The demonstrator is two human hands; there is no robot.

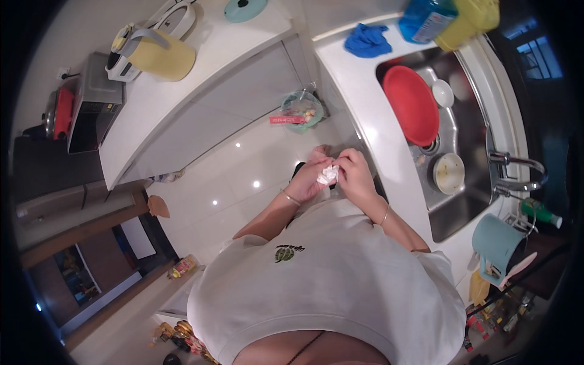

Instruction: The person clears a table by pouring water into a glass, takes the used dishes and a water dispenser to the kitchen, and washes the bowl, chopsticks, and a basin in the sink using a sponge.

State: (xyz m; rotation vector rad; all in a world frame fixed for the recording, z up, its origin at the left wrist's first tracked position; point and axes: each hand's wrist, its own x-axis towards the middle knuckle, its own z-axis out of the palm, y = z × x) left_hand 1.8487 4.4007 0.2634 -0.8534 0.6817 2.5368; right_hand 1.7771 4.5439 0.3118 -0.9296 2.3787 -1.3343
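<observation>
Both my hands meet in front of my body, above the tiled floor and beside the sink counter. A crumpled white tissue (328, 174) sits between them. My left hand (315, 179) holds it against the palm and fingers. From the other side, the curled fingers of my right hand (355, 175) grip the tissue's upper edge. To the right, the steel sink (470, 123) contains a red oval basin (410, 106), a small white bowl (442, 94) and a light bowl (449, 173) with stains inside.
A bag-lined trash bin (302, 112) stands on the floor ahead. Along the sink counter are a blue cloth (367, 41), a bottle of blue liquid (424, 23), a chrome faucet (520, 166) and a light-blue pot (495, 244). A yellow kettle (162, 54) stands on the left counter.
</observation>
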